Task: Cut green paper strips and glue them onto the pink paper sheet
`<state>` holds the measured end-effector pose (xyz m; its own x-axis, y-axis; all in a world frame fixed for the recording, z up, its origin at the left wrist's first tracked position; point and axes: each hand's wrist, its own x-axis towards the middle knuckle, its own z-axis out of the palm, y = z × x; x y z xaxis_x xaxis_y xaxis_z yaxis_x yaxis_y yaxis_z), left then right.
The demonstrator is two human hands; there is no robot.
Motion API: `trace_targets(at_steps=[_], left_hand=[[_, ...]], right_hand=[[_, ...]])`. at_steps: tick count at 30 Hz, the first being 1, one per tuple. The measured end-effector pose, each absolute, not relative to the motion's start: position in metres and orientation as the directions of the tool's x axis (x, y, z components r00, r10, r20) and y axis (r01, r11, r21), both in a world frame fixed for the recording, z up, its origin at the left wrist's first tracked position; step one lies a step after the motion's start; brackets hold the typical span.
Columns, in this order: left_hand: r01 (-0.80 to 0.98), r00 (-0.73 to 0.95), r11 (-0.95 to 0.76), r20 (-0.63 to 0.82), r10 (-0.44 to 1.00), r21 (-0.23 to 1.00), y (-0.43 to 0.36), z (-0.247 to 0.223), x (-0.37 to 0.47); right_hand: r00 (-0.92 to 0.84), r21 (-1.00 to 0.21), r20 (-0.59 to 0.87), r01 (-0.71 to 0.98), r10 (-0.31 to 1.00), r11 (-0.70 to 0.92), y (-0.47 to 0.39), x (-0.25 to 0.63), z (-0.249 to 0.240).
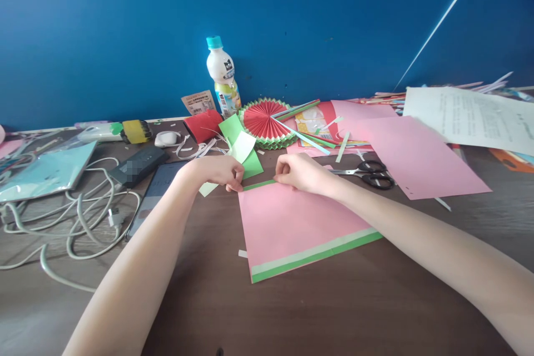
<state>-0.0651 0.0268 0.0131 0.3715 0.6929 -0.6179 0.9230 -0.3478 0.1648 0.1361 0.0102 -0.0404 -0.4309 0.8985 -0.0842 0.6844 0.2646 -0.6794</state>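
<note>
A pink sheet (292, 222) lies on the dark table, with a pale green and a green strip (317, 253) along its near edge. Another green strip (261, 184) runs along its far edge. My left hand (223, 172) is closed at the far left corner, pinching the green-edged sheet. Further right on the same edge, my right hand (296, 172) pinches the sheet's green border between thumb and fingers. Green paper pieces (252, 164) lie just beyond the hands. Black-handled scissors (371, 173) rest to the right of my right hand.
Behind stand a bottle (225, 80) and a red-and-green pleated fan (267, 122). Cables (83, 217), a phone (152, 192) and a black power bank (139, 166) lie left. Pink paper (421, 156) and a printed sheet (471, 117) lie right, against a blue wall (334, 22).
</note>
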Motion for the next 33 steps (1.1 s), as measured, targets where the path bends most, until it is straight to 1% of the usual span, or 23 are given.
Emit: trace_targets(at_steps=[6, 10, 13, 17, 19, 21, 23, 24, 26, 27, 30, 33], left_hand=[[0.927, 0.36, -0.343, -0.619, 0.698, 0.153, 0.027, 0.013, -0.065], [0.926, 0.367, -0.34, -0.617, 0.696, 0.168, 0.027, 0.013, -0.065], [0.924, 0.371, -0.342, -0.616, 0.695, 0.17, 0.028, 0.012, -0.066], [0.923, 0.375, -0.34, -0.613, 0.695, 0.18, 0.028, 0.013, -0.066], [0.926, 0.37, -0.33, -0.614, 0.698, 0.182, 0.027, 0.014, -0.066], [0.931, 0.358, -0.317, -0.616, 0.702, 0.18, 0.026, 0.015, -0.065], [0.937, 0.345, -0.302, -0.618, 0.706, 0.178, 0.026, 0.016, -0.065], [0.938, 0.343, -0.297, -0.619, 0.707, 0.18, 0.026, 0.016, -0.065], [0.937, 0.345, -0.295, -0.619, 0.706, 0.185, 0.027, 0.015, -0.065], [0.938, 0.343, -0.293, -0.618, 0.707, 0.186, 0.027, 0.015, -0.065], [0.944, 0.325, -0.283, -0.62, 0.714, 0.169, 0.027, 0.014, -0.065], [0.953, 0.296, -0.263, -0.622, 0.725, 0.147, 0.026, 0.015, -0.065]], right_hand=[[-0.397, -0.588, -0.054, 0.754, 0.916, 0.292, 0.013, 0.138, -0.04], [-0.408, -0.57, -0.081, 0.767, 0.91, 0.294, 0.015, 0.144, -0.037], [-0.429, -0.582, -0.142, 0.765, 0.892, 0.275, 0.019, 0.15, -0.032], [-0.425, -0.607, -0.28, 0.773, 0.86, 0.185, 0.027, 0.16, -0.027], [-0.437, -0.62, -0.325, 0.768, 0.839, 0.16, 0.03, 0.163, -0.025], [-0.447, -0.638, -0.315, 0.753, 0.837, 0.162, 0.03, 0.162, -0.026], [-0.417, -0.629, -0.239, 0.754, 0.877, 0.188, 0.026, 0.156, -0.027], [-0.381, -0.603, -0.184, 0.772, 0.906, 0.202, 0.023, 0.151, -0.028], [-0.305, -0.495, -0.048, 0.834, 0.951, 0.243, 0.015, 0.139, -0.03], [-0.29, -0.448, -0.027, 0.859, 0.957, 0.248, 0.011, 0.133, -0.032], [-0.324, -0.33, -0.03, 0.896, 0.946, 0.297, 0.004, 0.121, -0.033], [-0.341, -0.262, -0.079, 0.914, 0.937, 0.311, 0.007, 0.125, -0.032]])
